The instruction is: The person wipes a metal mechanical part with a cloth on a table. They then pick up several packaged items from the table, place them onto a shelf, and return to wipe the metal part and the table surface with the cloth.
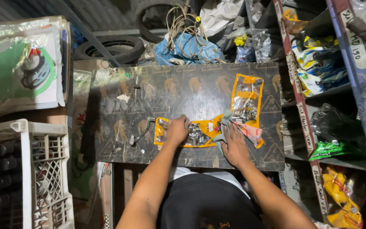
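The left hand (177,129) is pressed, fingers curled, onto a flat orange-edged plastic packet (193,135) of small metal parts, while the right hand (235,146) is laid open and flat on a grey cloth (222,138) at the packet's right end. The packet is judged light, floppy and slippery, its contents shifting, so it is best pinched at its sealed edges. It is laid near the front edge of the dark board (183,91), long axis running left to right, with a second packet (246,99) standing lengthwise behind its right end.

Two orange-edged clear packets are lying on the dark board (149,91): one flat packet (191,133) at its near edge, one upright packet (246,99) toward its right end.
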